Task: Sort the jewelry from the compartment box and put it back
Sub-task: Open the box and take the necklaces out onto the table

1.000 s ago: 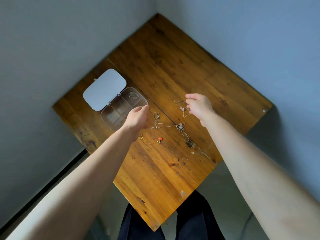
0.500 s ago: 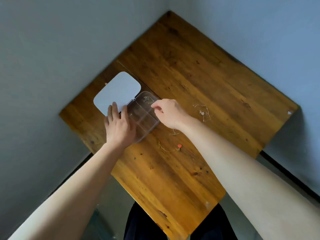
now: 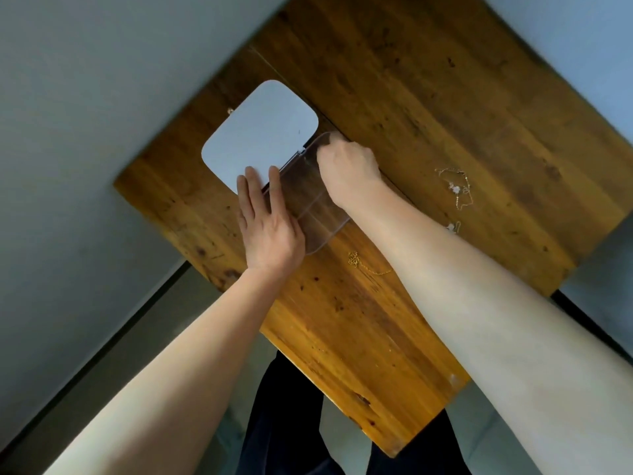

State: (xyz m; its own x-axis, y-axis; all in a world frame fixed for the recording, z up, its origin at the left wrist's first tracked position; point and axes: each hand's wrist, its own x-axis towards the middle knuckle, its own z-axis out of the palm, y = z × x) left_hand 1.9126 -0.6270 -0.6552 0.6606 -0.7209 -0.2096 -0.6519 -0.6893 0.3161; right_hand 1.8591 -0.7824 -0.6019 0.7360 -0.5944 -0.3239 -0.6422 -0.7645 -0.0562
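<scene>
Box (image 3: 313, 204) sits mid-frame on our table (image 3: 428, 97), lid (image 3: 260, 132) open; left hand (image 3: 270, 228) flat, fingers spread, right hand (image 3: 346, 166) curled into its far compartment, grip hidden. Chains (image 3: 457, 188) lie right.

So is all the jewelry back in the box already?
No, gold chains and lie on the wooden table, outside the box.

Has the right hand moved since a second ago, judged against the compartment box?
Yes. The right hand has crossed from the loose chains leftward to the far end of the compartment box.
</scene>
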